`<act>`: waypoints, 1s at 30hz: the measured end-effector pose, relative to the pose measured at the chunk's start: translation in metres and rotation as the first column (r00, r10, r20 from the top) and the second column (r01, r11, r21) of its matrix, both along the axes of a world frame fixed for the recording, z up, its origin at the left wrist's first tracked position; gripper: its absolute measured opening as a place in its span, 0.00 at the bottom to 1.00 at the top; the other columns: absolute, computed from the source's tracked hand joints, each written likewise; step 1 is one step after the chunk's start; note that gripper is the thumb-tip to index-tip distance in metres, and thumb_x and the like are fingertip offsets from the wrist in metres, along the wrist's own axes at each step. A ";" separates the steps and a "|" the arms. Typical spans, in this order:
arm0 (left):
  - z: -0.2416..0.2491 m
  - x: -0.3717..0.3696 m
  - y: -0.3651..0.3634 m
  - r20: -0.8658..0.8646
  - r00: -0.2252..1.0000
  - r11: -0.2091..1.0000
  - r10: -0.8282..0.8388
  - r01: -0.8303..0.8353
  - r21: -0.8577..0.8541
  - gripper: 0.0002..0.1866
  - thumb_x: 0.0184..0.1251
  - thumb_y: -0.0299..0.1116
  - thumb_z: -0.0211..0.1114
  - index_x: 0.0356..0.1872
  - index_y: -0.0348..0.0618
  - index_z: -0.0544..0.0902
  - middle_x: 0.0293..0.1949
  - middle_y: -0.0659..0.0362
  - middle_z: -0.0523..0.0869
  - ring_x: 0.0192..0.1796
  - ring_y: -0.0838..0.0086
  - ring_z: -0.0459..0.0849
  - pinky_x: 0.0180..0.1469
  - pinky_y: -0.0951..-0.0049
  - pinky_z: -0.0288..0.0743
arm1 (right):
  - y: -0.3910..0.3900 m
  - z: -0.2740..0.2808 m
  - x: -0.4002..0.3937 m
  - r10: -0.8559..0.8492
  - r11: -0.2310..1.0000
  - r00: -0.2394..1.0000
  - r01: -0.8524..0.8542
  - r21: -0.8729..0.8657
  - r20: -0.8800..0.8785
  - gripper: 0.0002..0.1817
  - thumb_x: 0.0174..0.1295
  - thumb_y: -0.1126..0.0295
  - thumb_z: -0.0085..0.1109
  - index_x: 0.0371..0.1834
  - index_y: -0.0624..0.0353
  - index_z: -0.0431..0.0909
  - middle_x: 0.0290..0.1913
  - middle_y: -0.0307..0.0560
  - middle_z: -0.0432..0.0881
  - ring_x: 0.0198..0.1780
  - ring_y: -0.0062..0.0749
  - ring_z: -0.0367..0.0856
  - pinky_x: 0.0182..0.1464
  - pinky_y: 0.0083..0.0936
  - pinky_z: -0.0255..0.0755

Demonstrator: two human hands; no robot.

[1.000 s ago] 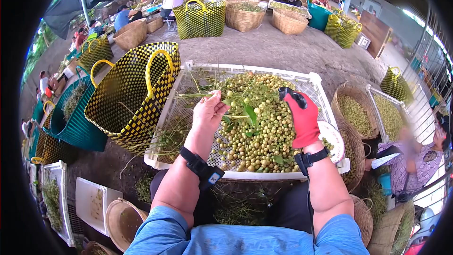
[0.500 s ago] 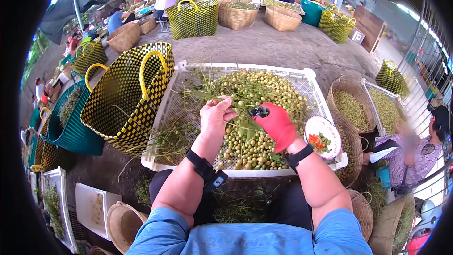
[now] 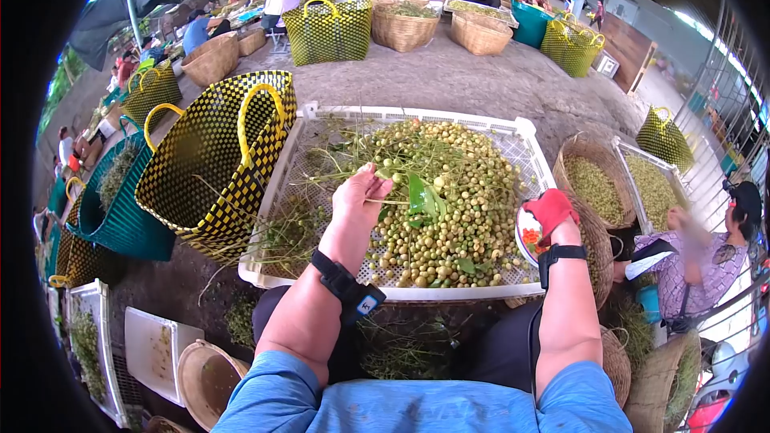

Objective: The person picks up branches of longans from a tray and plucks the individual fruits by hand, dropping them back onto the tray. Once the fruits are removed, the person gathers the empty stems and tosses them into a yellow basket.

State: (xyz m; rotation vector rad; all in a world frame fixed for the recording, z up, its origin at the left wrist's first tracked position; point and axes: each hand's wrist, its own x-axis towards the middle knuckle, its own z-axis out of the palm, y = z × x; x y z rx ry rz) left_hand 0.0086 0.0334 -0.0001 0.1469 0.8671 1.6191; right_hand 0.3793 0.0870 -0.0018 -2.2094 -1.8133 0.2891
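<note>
My left hand [image 3: 358,196] is closed around a thin green stem of a fruit sprig, over the left-middle of a white plastic crate [image 3: 277,192]. Green leaves [image 3: 425,195] hang to the right of those fingers. Beneath lies a heap of small round yellow-green fruits [image 3: 449,228], with loose stems [image 3: 289,228] at the crate's left. My right hand [image 3: 553,212], in a red glove, is curled over a white bowl [image 3: 525,242] at the crate's right edge. Orange-red and green bits show in the bowl. What the gloved fingers hold is hidden.
A yellow-and-black woven basket [image 3: 216,160] stands left of the crate, beside a teal basket [image 3: 128,200]. On the right are wicker baskets of fruit [image 3: 597,184] and a seated person in a patterned shirt [image 3: 698,273]. Several people sit by baskets [image 3: 405,28] at the back.
My right hand has moved right, from the sprig beside my left hand to the bowl. The black-handled cutter seen in it before is out of sight. The left hand moved slightly left and down.
</note>
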 end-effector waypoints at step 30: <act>0.004 0.030 -0.017 -0.261 0.963 0.985 -0.064 0.104 0.141 0.06 0.57 0.23 0.66 0.35 0.38 0.79 0.30 0.57 0.84 0.28 0.70 0.85 0.31 0.70 0.82 | -0.063 0.017 -0.178 0.706 0.626 0.708 -0.632 0.457 0.012 0.09 0.55 0.65 0.59 0.37 0.54 0.77 0.34 0.50 0.83 0.39 0.50 0.81 0.39 0.42 0.74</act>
